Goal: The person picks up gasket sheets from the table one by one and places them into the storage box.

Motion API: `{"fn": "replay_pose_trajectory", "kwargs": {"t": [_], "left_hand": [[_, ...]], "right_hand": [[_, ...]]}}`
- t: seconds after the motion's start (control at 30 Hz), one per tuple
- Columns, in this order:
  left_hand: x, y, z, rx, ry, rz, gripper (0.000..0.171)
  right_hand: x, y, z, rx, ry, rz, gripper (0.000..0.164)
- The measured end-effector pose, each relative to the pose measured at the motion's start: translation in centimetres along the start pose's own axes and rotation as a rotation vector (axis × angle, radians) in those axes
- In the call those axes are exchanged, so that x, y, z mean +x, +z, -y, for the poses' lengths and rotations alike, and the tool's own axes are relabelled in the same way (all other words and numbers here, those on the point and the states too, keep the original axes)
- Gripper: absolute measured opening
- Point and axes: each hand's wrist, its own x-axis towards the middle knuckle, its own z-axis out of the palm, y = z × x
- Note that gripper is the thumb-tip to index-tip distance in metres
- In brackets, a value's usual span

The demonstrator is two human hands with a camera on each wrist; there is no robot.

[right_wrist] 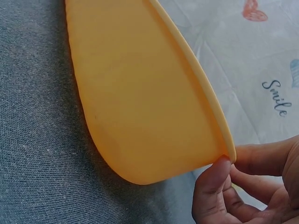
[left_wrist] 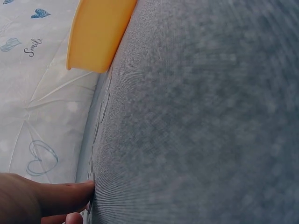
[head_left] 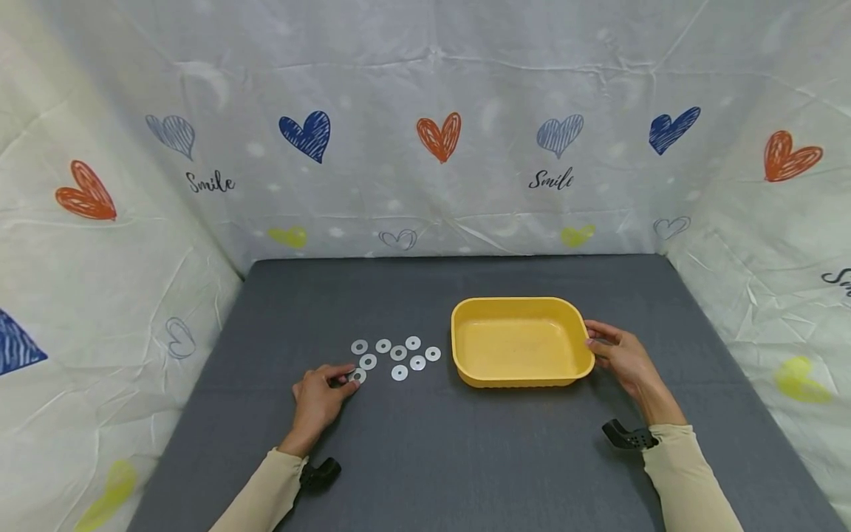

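My left hand (head_left: 316,403) is low over the cloth at the left, its thumb and forefinger at the edges of a flat metal washer (head_left: 358,376). In the left wrist view the thumb (left_wrist: 70,193) presses right at that thin disc, near the cloth surface. Several more silver washers (head_left: 398,353) lie flat in a loose group just beyond and to the right. A yellow plastic tray (head_left: 518,383) stands right of them. My right hand (head_left: 625,362) pinches its right rim between thumb and fingers, as the right wrist view also shows at the tray corner (right_wrist: 205,140).
Dark grey cloth (head_left: 432,458) covers the table. Pale sheets (head_left: 372,89) printed with hearts and the word Smile hang behind and at both sides. A black wrist mount (head_left: 320,475) sits on the left wrist, another (head_left: 628,436) on the right.
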Motion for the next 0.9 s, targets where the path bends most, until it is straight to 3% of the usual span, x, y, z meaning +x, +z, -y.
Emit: {"fn": "replay_pose_trajectory", "kwargs": {"t": [0.27,0.9], "left_hand": [[-0.1,-0.1,-0.1,-0.001,-0.005,-0.003,0.029],[-0.9,-0.5,-1.1,-0.177,-0.040,-0.118,0.015]], "right_hand": [[0.0,-0.2,-0.1,0.005,0.004,0.000,0.052],[0.0,0.0,0.3,-0.009,0.014,0.000,0.051]]}}
